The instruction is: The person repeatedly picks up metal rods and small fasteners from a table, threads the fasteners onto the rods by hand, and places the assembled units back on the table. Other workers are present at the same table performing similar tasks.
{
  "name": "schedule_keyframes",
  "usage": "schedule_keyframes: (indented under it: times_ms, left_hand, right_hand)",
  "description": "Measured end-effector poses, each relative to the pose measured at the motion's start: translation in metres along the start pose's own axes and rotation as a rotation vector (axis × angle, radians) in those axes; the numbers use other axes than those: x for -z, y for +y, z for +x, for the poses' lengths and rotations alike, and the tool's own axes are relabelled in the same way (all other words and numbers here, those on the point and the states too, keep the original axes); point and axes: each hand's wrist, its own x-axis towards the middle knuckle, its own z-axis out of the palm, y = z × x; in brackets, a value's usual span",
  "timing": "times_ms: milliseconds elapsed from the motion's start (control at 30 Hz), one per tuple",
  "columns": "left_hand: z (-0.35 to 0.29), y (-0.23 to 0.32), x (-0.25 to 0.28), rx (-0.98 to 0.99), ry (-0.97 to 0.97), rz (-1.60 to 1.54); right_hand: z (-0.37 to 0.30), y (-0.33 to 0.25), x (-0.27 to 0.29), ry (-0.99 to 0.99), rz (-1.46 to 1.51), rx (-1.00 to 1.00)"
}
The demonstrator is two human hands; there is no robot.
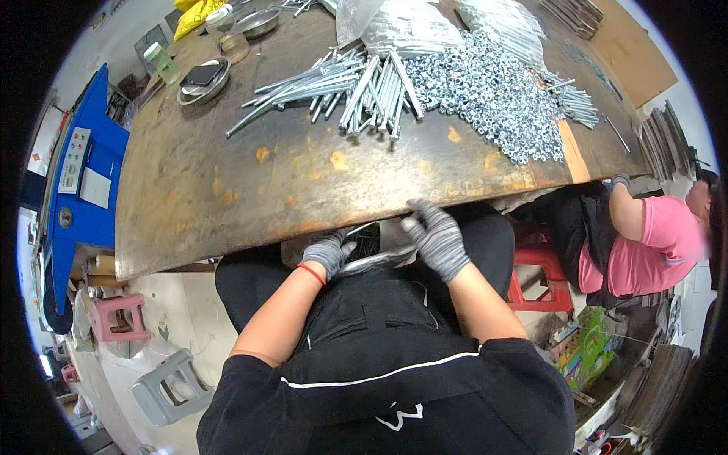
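Both my hands wear grey knitted gloves and are low over my lap, just under the near table edge. My left hand [327, 252] is closed, with a thin long bolt [359, 228] sticking out past its fingers toward the table. Beside it, an open bag or container [379, 258] with a pale rim sits in my lap, dark bolts [366, 241] showing inside. My right hand [438, 241] is to the right of that rim, thumb and fingers apart, with nothing visible in it. The table edge partly covers the container.
On the table [250, 193] lie a pile of long bolts [379, 95], a heap of nuts [500, 98] and plastic bags [409, 30]. A phone [202, 73] rests on a metal bowl [206, 92]. A person in pink [644, 243] sits at right; a grey stool [173, 387] stands left.
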Motion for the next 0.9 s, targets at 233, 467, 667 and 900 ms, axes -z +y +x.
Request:
schedule_keyframes:
  times_ms: [233,467,667,900]
  left_hand:
    - [-0.022,0.052,0.066,-0.524,-0.370,-0.185]
    - [0.122,0.040,0.164,0.013,0.602,-0.290]
    - [0.153,0.057,0.175,0.174,0.389,-0.014]
    - [0.113,0.005,0.159,0.006,0.590,-0.154]
  right_hand:
    - [0.095,0.071,0.085,0.465,-0.582,-0.348]
    - [0.147,0.069,0.094,0.401,-0.607,-0.489]
    - [0.145,0.062,0.092,0.395,-0.604,-0.521]
    - [0.140,0.083,0.085,0.518,-0.556,-0.207]
